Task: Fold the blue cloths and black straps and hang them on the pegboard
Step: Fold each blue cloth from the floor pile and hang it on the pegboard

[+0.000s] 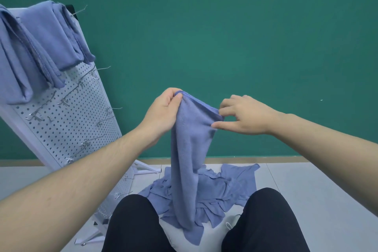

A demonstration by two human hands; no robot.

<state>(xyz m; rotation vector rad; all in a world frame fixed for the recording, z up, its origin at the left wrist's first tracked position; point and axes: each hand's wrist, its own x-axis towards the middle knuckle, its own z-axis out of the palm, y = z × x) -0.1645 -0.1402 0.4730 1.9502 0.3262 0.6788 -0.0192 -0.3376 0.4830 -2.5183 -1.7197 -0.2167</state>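
**Head view: blue cloth held up between both hands**

Head camera looks down on a blue cloth (185,149) hanging in front of the person's knees (131,223). The left hand (163,108) grips its top left corner, fingers curled round the stitched hem. The right hand (243,116) pinches the other end of that top edge between thumb and forefinger, the remaining fingers loosely bent. The cloth hangs straight down from both hands, its lower end reaching a heap of blue cloths (221,186) on the pale floor (317,190). To the left leans a white pegboard (67,116) with folded blue cloths (41,47) hung on its upper hooks. No writing or label is legible.
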